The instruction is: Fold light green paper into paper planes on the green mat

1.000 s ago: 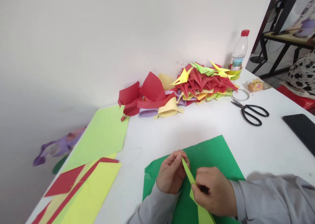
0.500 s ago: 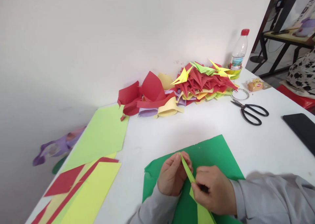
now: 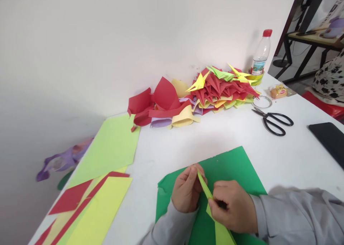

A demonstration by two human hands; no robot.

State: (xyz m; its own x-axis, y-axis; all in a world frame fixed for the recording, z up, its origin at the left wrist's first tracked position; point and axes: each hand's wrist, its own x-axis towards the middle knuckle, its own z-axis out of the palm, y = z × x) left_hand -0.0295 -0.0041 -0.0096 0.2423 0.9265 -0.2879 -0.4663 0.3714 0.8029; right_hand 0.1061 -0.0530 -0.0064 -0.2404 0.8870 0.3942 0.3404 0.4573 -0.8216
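A folded yellow-green paper (image 3: 222,232) runs slantwise between my two hands, narrow at its upper end and wider toward the bottom edge of the view. My left hand (image 3: 186,189) pinches the thin tip between thumb and fingers. Lower down, my right hand (image 3: 232,207) is closed on the same paper, thumb on top and fingers curled. Both hands are over a green sheet (image 3: 239,166) on the white table. Part of the folded paper is hidden behind my right hand.
Black-handled scissors (image 3: 274,121) lie at the right, near a dark flat phone-like object (image 3: 329,141). Red and yellow folded papers (image 3: 217,87) are heaped by the wall beside a bottle (image 3: 260,55). Paper sheets (image 3: 104,205) cover the left side. Someone in patterned clothing (image 3: 329,78) sits at far right.
Almost nothing differs. The fingers of my left hand have shifted slightly at the paper's tip, and my right hand keeps its grip.
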